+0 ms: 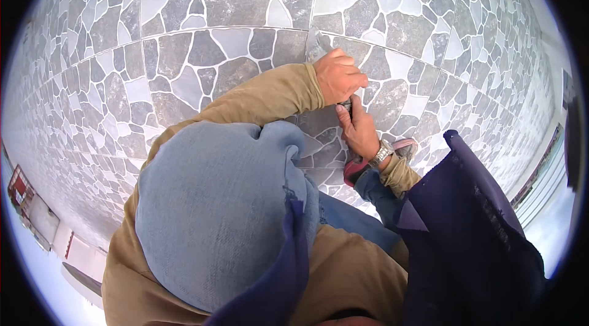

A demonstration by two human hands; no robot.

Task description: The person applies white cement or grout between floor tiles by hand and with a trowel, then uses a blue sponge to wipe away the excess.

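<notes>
My left hand is closed, knuckles up, low over the stone-patterned tiles. Past its fingers a flat, pale grey blade of what looks like a scraper lies against the floor, its tip by a crossing of tile joints. Just behind that fist my right hand closes around the dark handle end of the same tool, thumb and forefinger on either side. The fingers hide most of the handle. A metal watch sits on my right wrist.
Grey tiled floor with white-lined stone shapes spreads all round. My bent knee in light blue denim rises near the left arm. A red and grey shoe is beside the right wrist. Dark blue cloth hangs at the right.
</notes>
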